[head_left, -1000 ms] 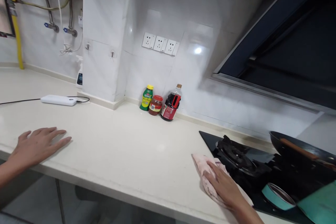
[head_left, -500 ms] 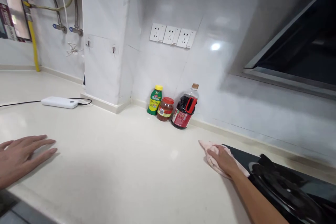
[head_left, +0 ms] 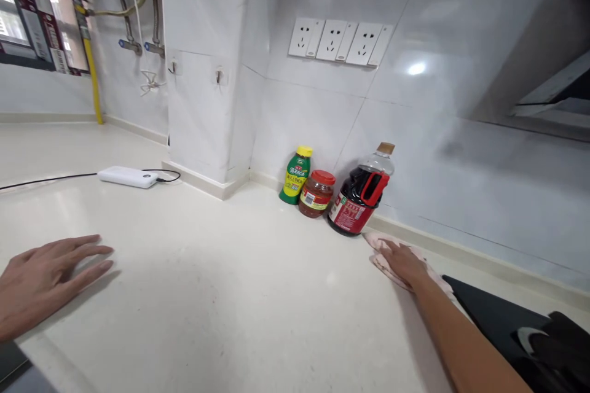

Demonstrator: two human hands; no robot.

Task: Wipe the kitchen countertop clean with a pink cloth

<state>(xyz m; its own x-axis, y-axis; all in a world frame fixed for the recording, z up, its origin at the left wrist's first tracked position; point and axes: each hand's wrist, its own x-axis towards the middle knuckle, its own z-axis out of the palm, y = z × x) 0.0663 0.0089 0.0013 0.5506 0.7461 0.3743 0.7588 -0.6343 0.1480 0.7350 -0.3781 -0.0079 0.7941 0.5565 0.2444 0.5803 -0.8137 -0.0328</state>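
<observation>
My right hand presses a pale pink cloth onto the white counter, its fingers bunched over the fabric. One corner of the cloth reaches the base of a large dark sauce bottle with a red handle and brown cap. Left of that bottle stand a red-lidded jar and a green bottle with a yellow cap. At the far left, my left hand rests on the counter near its front edge, fingers spread, holding nothing.
A black cooktop lies right of the cloth, partly hidden by my forearm. On the left a white power bank sits with a black cable. Wall sockets are above the bottles, and a range hood juts out at upper right.
My right hand has slid the cloth away from the cooktop, up to the dark bottle's base near the wall. The view has turned left. My left hand keeps its place on the counter.
</observation>
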